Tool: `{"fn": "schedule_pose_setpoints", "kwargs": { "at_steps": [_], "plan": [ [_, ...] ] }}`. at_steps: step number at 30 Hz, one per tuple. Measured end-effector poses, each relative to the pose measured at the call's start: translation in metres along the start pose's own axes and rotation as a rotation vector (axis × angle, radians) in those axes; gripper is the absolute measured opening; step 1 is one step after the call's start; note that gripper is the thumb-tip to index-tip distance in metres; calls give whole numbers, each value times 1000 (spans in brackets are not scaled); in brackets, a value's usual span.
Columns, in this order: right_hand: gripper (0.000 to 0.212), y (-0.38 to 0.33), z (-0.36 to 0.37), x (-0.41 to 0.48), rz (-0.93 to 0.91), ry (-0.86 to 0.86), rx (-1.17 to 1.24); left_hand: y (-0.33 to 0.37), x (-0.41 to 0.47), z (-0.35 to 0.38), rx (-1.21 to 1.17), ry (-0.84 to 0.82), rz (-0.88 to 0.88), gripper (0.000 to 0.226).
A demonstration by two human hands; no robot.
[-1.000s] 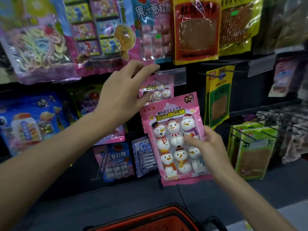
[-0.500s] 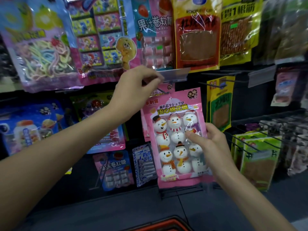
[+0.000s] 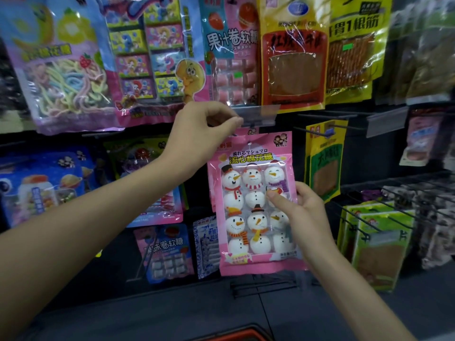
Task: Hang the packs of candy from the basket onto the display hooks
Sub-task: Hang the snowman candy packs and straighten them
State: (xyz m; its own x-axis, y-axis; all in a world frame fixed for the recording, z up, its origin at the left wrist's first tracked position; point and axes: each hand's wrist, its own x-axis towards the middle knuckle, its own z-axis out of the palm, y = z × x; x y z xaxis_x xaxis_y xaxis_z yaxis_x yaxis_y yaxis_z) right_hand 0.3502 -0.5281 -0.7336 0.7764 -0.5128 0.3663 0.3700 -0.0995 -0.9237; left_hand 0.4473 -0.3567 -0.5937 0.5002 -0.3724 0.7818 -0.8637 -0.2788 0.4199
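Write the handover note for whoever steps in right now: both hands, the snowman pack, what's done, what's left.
Left hand: fingers pinch the left end of the clear tag holder.
Right hand: grips the snowman pack by its right edge, thumb on the front.
Pack: upright just below the tag holder, in front of a matching pack hanging behind. Whether its hole is threaded cannot be told.
Done: pack is up at its place.
Left: seat it, let go, fetch the next from the basket.

The pink snowman pack [image 3: 256, 205] is glossy plastic film with a clear window that catches glare. The price tag holder [image 3: 256, 115] above it is clear, shiny plastic. The hooks [image 3: 384, 212] on the right are thin, dark, matt wire.
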Motion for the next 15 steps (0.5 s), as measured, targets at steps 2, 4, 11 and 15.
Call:
{"fn": "schedule_pose_setpoints", "kwargs": {
  "at_steps": [2, 4, 11, 15],
  "plan": [
    [13, 0, 1, 1, 1, -2, -1, 0, -1, -1, -8, 0, -7, 12],
    [13, 0, 1, 2, -2, -1, -2, 0, -3, -1, -14, 1, -13, 11],
    [15, 3, 5, 6, 7, -4, -6, -1, -13, -2, -37, -27, -18, 23],
    [17, 7, 6, 12, 4, 3, -8, -19, -35, 0, 39, 8, -90, 59]
  ]
}}
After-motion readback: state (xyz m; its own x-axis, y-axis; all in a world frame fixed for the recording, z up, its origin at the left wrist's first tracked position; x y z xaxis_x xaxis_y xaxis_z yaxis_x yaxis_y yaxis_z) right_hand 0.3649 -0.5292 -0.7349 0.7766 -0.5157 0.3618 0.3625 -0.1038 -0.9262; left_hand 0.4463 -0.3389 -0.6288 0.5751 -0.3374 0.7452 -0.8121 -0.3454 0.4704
